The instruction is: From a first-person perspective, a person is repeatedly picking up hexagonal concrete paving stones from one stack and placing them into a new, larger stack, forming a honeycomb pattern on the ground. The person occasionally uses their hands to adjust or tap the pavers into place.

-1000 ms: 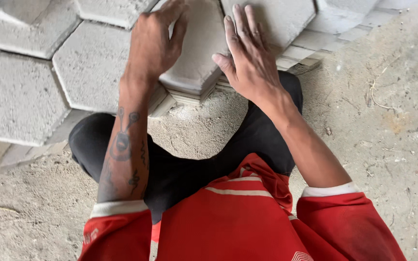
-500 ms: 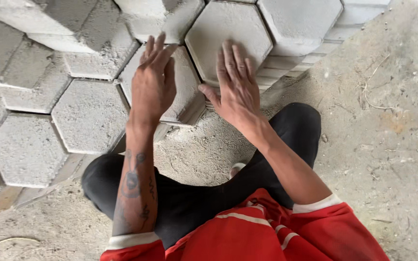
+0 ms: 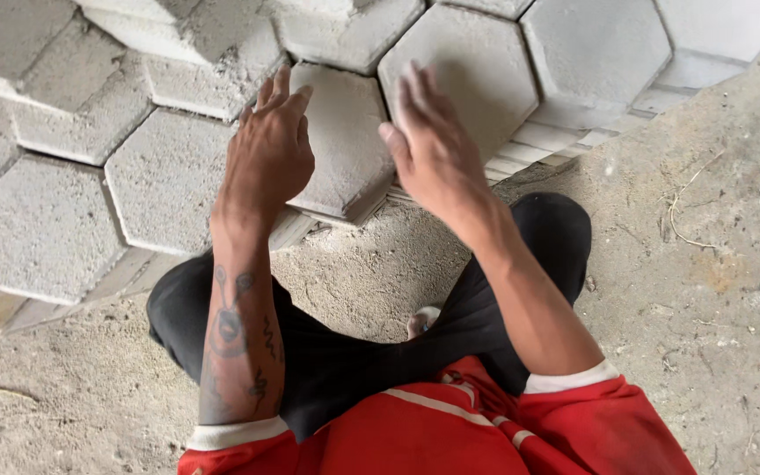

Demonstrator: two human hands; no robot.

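The left hand (image 3: pixel 267 158) lies flat, fingers spread, on the front paver (image 3: pixel 341 141), pressing it level with its neighbours (image 3: pixel 164 180). The right hand (image 3: pixel 433 145) hovers open just beside, holding nothing, above the sand (image 3: pixel 354 273).

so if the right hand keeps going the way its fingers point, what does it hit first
Most likely the grey hexagonal paver directly ahead of the right hand, whose open fingers point up and away over it. Whether they already touch it is unclear from this view.
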